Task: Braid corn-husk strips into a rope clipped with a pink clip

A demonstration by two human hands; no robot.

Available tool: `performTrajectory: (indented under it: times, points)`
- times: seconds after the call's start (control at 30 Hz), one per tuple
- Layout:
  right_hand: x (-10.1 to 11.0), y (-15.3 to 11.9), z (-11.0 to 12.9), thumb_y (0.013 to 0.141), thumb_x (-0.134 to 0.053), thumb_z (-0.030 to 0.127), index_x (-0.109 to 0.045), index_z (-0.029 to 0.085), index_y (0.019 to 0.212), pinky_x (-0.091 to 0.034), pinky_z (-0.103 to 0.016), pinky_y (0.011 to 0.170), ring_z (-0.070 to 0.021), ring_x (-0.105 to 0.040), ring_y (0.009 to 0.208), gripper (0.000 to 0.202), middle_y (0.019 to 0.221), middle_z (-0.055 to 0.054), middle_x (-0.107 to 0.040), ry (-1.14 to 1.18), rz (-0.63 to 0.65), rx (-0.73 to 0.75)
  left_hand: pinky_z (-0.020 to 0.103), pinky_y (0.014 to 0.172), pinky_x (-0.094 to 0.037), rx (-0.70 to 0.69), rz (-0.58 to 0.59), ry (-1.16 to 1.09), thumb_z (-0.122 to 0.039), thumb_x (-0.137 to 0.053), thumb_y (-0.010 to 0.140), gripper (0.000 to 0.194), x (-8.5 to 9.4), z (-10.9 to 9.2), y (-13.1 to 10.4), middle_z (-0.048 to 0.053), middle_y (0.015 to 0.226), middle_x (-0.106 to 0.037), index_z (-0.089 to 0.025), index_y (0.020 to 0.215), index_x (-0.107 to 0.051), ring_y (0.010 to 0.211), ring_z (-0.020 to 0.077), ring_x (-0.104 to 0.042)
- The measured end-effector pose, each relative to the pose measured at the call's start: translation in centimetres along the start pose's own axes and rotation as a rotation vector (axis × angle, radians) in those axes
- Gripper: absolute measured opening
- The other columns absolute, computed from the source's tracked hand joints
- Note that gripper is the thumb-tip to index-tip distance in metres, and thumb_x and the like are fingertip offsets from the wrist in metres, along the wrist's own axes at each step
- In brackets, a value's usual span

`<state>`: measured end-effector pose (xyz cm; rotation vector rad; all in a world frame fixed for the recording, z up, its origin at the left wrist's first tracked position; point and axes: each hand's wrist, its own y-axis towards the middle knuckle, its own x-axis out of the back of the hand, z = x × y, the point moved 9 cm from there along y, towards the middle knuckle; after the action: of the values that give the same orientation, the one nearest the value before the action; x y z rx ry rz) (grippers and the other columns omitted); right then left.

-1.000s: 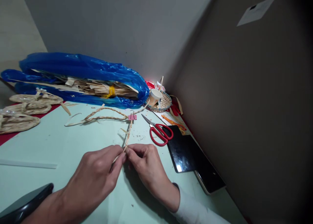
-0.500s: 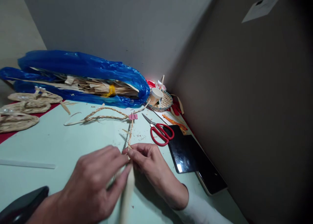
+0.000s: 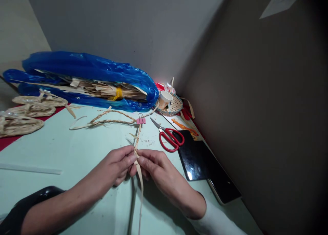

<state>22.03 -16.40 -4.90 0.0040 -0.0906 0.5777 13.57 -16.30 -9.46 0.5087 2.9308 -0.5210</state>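
Both hands pinch the braid (image 3: 137,139) right at its working end: left hand (image 3: 116,166) and right hand (image 3: 156,168), fingertips closed on it. Since a second ago the loose strips (image 3: 140,190) now trail toward me, so the plait looks one fold further. Pink clip (image 3: 140,120) sits just beyond, scissors (image 3: 167,137) off right.

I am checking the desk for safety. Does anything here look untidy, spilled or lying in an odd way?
Yes. Small straw crumbs lie scattered on the table beside the braid that both hands pinch. The paper cup lies tipped on its side in the little woven basket. The red scissors lie with blades slightly apart.
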Motion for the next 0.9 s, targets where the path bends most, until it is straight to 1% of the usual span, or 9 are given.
performTrajectory:
  times: [0.1, 0.23, 0.4, 0.47, 0.57, 0.7, 0.77, 0.83, 0.9]
  points:
    - [0.3, -0.7, 0.5, 0.101, -0.043, 0.02, -0.067, 0.016, 0.093, -0.039, -0.026, 0.074, -0.0156, -0.053, 0.078, 0.026, 0.079, -0.001, -0.059, -0.239, -0.011, 0.019, 0.019, 0.036, -0.009, 0.016, -0.032, 0.013, -0.054, -0.072, 0.074, 0.04, 0.3, 0.3, -0.1, -0.01, 0.052, -0.05, -0.019, 0.083, -0.054, 0.037, 0.002, -0.019]
    - [0.6, -1.8, 0.8, 0.099, -0.043, 0.015, -0.058, 0.017, 0.108, -0.041, -0.03, 0.079, -0.0213, -0.058, 0.092, 0.017, 0.098, -0.008, -0.065, -0.533, -0.066, -0.038, 0.019, 0.038, -0.012, 0.017, -0.115, 0.06, -0.053, -0.073, 0.069, 0.045, 0.5, -0.1, -0.6, -0.012, 0.049, -0.045, -0.019, 0.092, -0.054, 0.039, 0.0045, -0.024]
    - [0.6, -2.2, 1.1, 0.099, -0.041, 0.014, -0.05, 0.019, 0.1, -0.038, -0.029, 0.07, -0.0214, -0.058, 0.082, 0.011, 0.093, -0.008, -0.066, -0.76, -0.076, -0.135, 0.021, 0.041, -0.014, -0.006, -0.157, 0.219, -0.045, -0.063, 0.077, 0.026, 0.9, -0.5, -1.0, -0.008, 0.05, -0.052, -0.018, 0.077, -0.06, 0.041, 0.0054, -0.025]
    - [0.6, -2.2, 1.2, 0.1, -0.041, 0.017, -0.05, 0.02, 0.093, -0.034, -0.029, 0.063, -0.0204, -0.057, 0.072, 0.012, 0.084, -0.006, -0.066, -0.867, -0.09, -0.127, 0.022, 0.045, -0.022, -0.065, -0.193, 0.276, -0.041, -0.062, 0.079, 0.024, 1.3, -1.0, -1.1, -0.006, 0.052, -0.058, -0.019, 0.07, -0.061, 0.043, 0.0071, -0.035]
    - [0.2, -2.1, 2.1, 0.099, -0.043, 0.018, -0.051, 0.021, 0.089, -0.025, -0.032, 0.057, -0.0208, -0.055, 0.062, 0.013, 0.073, -0.004, -0.063, -1.094, -0.161, -0.005, 0.024, 0.055, -0.035, -0.095, -0.238, 0.302, -0.039, -0.064, 0.077, 0.023, 1.5, -1.4, -1.2, -0.002, 0.057, -0.066, -0.019, 0.065, -0.062, 0.054, 0.0117, -0.052]
    - [-1.7, -2.8, 3.5, 0.083, -0.055, 0.005, -0.051, 0.02, 0.082, -0.021, -0.033, 0.056, -0.0205, -0.055, 0.059, 0.016, 0.068, -0.002, -0.061, -1.314, -0.243, 0.235, 0.025, 0.047, -0.027, -0.03, -0.276, 0.323, -0.044, -0.061, 0.074, 0.025, 1.4, -1.1, -1.4, -0.009, 0.042, -0.051, -0.021, 0.064, -0.058, 0.039, 0.0095, -0.038]
    - [-2.6, -3.1, 3.7, 0.073, -0.06, 0.001, -0.05, 0.02, 0.08, -0.023, -0.032, 0.055, -0.0197, -0.055, 0.059, 0.022, 0.067, -0.002, -0.06, -1.361, -0.26, 0.301, 0.025, 0.048, -0.029, -0.027, -0.268, 0.337, -0.044, -0.058, 0.076, 0.024, 1.2, -1.1, -1.4, -0.01, 0.036, -0.044, -0.023, 0.064, -0.056, 0.038, 0.0113, -0.039]
    - [-3.1, -3.3, 3.6, 0.071, -0.062, 0.001, -0.049, 0.02, 0.08, -0.025, -0.032, 0.056, -0.019, -0.055, 0.059, 0.024, 0.067, -0.001, -0.06, -1.384, -0.27, 0.342, 0.026, 0.05, -0.033, -0.034, -0.232, 0.327, -0.043, -0.056, 0.077, 0.023, 0.9, -1.0, -1.3, -0.009, 0.038, -0.048, -0.023, 0.065, -0.055, 0.042, 0.0139, -0.046]
    - [-3.7, -3.4, 3.5, 0.076, -0.059, 0.001, -0.048, 0.02, 0.081, -0.027, -0.032, 0.056, -0.0187, -0.054, 0.059, 0.022, 0.066, -0.001, -0.06, -1.413, -0.281, 0.4, 0.027, 0.053, -0.035, -0.052, -0.205, 0.314, -0.043, -0.056, 0.077, 0.023, 0.8, -1.1, -1.3, -0.007, 0.047, -0.053, -0.023, 0.065, -0.054, 0.048, 0.0154, -0.05]
